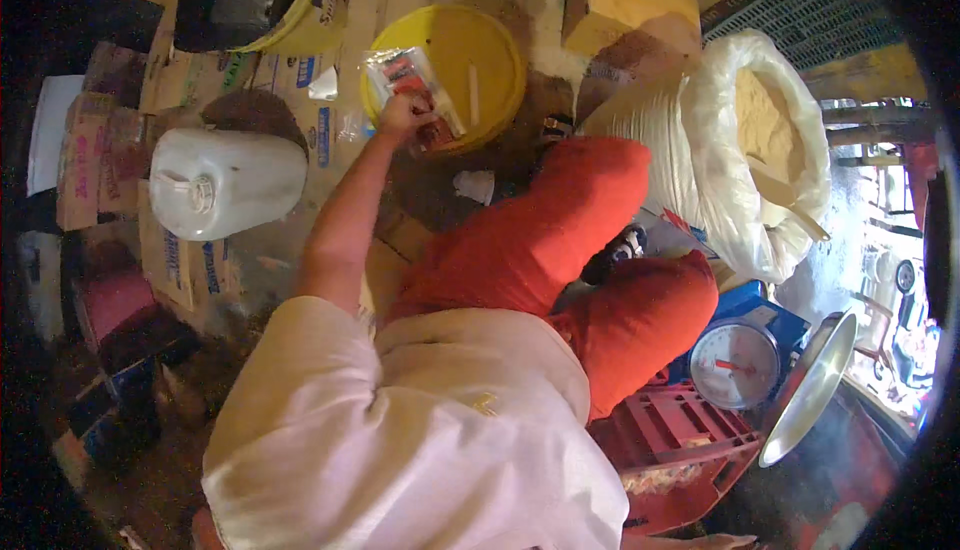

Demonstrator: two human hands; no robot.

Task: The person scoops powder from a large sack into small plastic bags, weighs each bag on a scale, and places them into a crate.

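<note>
My left hand (407, 116) is closed on a clear plastic packet (409, 70) with red and dark printing. The packet lies over the lower left part of a round yellow lid (487, 47). A narrow pale strip (474, 94) is on the lid to the right of the packet. At the bottom edge, what appears to be my right hand (720, 541) is only partly in view, and its fingers cannot be made out. A crumpled whitish piece (475, 186) lies between the lid and my red-trousered legs.
Flattened cardboard covers the floor. A white plastic jerrycan (247, 179) lies left; a yellow bucket (322, 10) stands behind. At right are an open sack of pale powder (705, 137) with a scoop (780, 190), a dial scale (735, 366), a metal pan (814, 392) and a red crate (682, 430).
</note>
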